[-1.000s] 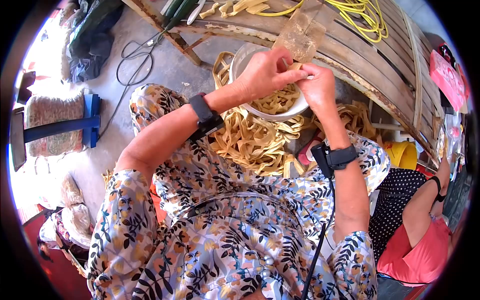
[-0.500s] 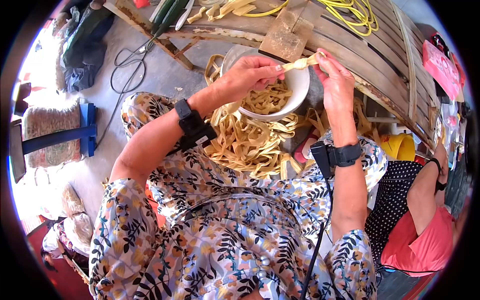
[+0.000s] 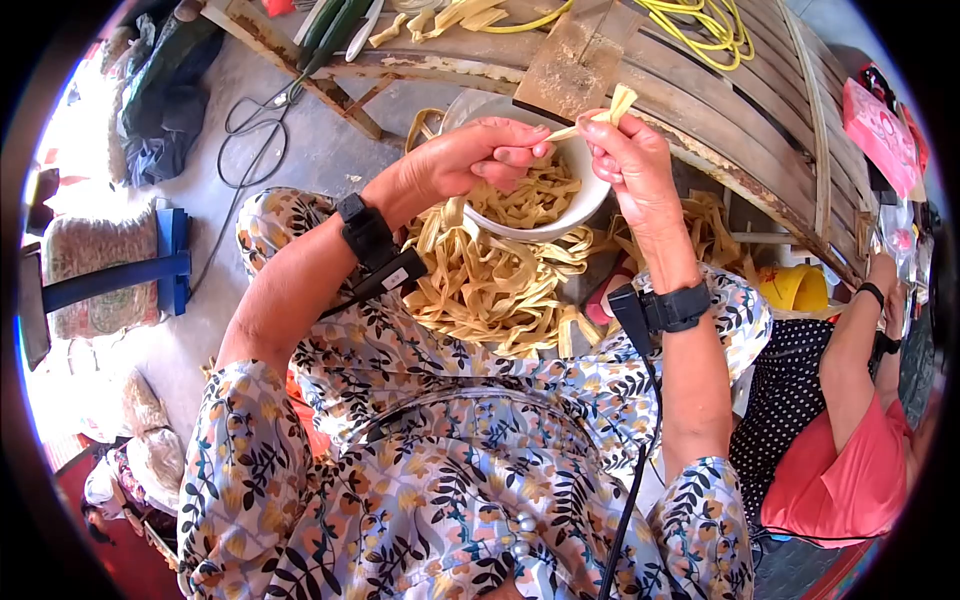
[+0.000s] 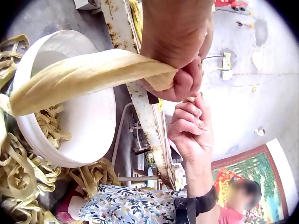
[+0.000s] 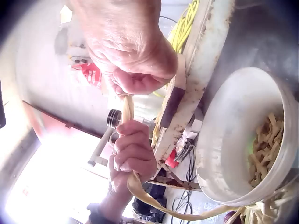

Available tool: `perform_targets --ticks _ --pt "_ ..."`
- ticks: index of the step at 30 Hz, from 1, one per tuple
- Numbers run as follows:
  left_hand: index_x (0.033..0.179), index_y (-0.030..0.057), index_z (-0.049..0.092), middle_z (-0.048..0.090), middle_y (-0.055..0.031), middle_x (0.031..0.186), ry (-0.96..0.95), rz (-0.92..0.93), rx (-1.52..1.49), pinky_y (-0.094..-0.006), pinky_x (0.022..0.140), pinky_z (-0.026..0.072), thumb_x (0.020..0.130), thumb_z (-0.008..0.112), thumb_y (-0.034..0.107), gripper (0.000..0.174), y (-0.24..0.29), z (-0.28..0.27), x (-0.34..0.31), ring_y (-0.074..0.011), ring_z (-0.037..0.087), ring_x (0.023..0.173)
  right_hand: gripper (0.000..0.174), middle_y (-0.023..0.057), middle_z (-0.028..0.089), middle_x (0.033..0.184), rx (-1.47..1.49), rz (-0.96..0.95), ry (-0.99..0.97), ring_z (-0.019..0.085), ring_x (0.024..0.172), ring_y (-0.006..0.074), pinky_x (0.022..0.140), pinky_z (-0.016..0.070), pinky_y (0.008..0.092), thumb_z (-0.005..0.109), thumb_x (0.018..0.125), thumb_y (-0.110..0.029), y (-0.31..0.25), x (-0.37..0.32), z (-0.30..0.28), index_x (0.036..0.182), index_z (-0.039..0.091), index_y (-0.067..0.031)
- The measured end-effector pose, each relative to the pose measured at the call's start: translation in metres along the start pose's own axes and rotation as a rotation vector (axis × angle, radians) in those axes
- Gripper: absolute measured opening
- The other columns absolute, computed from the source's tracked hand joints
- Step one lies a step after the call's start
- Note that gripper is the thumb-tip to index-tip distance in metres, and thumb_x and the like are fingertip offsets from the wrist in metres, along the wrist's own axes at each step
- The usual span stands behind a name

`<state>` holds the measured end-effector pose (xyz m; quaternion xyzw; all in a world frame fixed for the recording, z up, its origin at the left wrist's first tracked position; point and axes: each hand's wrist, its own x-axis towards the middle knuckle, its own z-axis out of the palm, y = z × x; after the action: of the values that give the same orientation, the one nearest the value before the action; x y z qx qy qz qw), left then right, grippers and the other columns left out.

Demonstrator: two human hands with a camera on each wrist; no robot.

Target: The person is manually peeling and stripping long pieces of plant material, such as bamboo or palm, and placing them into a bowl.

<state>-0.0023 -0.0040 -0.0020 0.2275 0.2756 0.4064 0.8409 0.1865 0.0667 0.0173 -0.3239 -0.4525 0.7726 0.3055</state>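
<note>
Above a white bucket [image 3: 590,195], both hands hold one pale yellow strip [image 3: 566,133]. The left hand [image 3: 470,160] curls round it, and its tail [image 4: 84,77] runs from that fist down past the bucket in the left wrist view. Thumb and fingers of the right hand [image 3: 640,165] pinch the other end, where a folded tuft [image 3: 622,100] sticks up. A short stretch [image 5: 127,109] is visible between the hands in the right wrist view. Short yellow pieces [image 3: 530,200] lie inside the bucket; a heap of long strips [image 3: 490,290] lies below it.
A slatted wooden bench [image 3: 700,110] with a rusty edge stands beyond the bucket, bearing a board [image 3: 570,75], yellow cord [image 3: 715,45] and more pieces. A yellow container [image 3: 795,288] and another person's legs [image 3: 850,370] are at the right. A black cable [image 3: 245,160] lies on the floor.
The hands came apart from close together, showing a knotted stretch, then moved nearer again. The right hand has shifted its grip, with the tuft now above its fingers.
</note>
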Motion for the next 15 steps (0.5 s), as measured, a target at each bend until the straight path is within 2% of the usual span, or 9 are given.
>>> perform_targets --ticks 2,5,8,11,12,15 --pt "0.083 0.0022 0.054 0.036 0.0085 0.056 -0.027 -0.013 -0.004 -0.0135 0.038 0.0207 0.089 0.049 0.023 0.022 0.000 -0.006 0.001 0.0001 0.026 0.043 0.013 -0.0016 0.049 0.061 0.001 0.033 -0.007 0.038 0.047 0.0016 0.040 0.0287 0.0157 0.064 0.077 -0.012 -0.002 0.001 -0.001 0.084 0.061 -0.0009" --pt "0.085 0.0038 0.054 0.041 0.0076 0.054 0.191 0.016 0.386 -0.0140 0.041 0.0276 0.090 0.048 0.027 0.024 0.006 0.013 -0.003 -0.0001 0.034 0.042 0.016 -0.0019 0.051 0.060 -0.062 0.019 -0.017 0.040 0.046 0.0018 0.041 0.0309 0.0151 0.062 0.079 -0.018 -0.009 0.001 -0.002 0.083 0.062 -0.0020" --pt "0.084 0.0037 0.057 0.046 0.0054 0.057 0.248 0.240 0.842 -0.0154 0.046 0.0328 0.089 0.049 0.028 0.026 0.004 0.015 0.003 -0.0016 0.041 0.049 0.021 -0.0002 0.054 0.060 -0.231 -0.043 0.097 0.044 0.046 0.0031 0.042 0.0350 0.0150 0.060 0.081 -0.023 -0.007 0.004 -0.005 0.081 0.062 -0.0029" --pt "0.081 0.0043 0.058 0.047 0.0051 0.057 0.232 0.162 0.914 -0.0165 0.049 0.0351 0.089 0.049 0.028 0.026 0.015 0.009 -0.001 -0.0021 0.043 0.054 0.023 0.0010 0.058 0.065 -0.318 -0.095 0.207 0.044 0.048 0.0039 0.044 0.0342 0.0165 0.058 0.083 -0.026 -0.008 0.007 -0.006 0.085 0.064 -0.0041" --pt "0.081 0.0040 0.058 0.048 0.0051 0.058 0.210 0.134 0.864 -0.0164 0.050 0.0354 0.089 0.049 0.028 0.027 0.017 0.008 0.000 -0.0023 0.044 0.053 0.023 0.0008 0.060 0.069 -0.352 -0.173 0.237 0.047 0.052 0.0038 0.048 0.0367 0.0175 0.058 0.083 -0.026 -0.008 0.007 -0.007 0.085 0.066 -0.0039" --pt "0.082 0.0030 0.059 0.049 0.0045 0.060 0.150 0.084 0.769 -0.0167 0.051 0.0363 0.089 0.049 0.028 0.028 0.021 0.009 0.002 -0.0030 0.044 0.054 0.024 -0.0007 0.060 0.069 -0.511 -0.353 0.305 0.047 0.058 0.0022 0.052 0.0368 0.0173 0.058 0.083 -0.025 -0.007 0.011 -0.010 0.088 0.066 -0.0038"
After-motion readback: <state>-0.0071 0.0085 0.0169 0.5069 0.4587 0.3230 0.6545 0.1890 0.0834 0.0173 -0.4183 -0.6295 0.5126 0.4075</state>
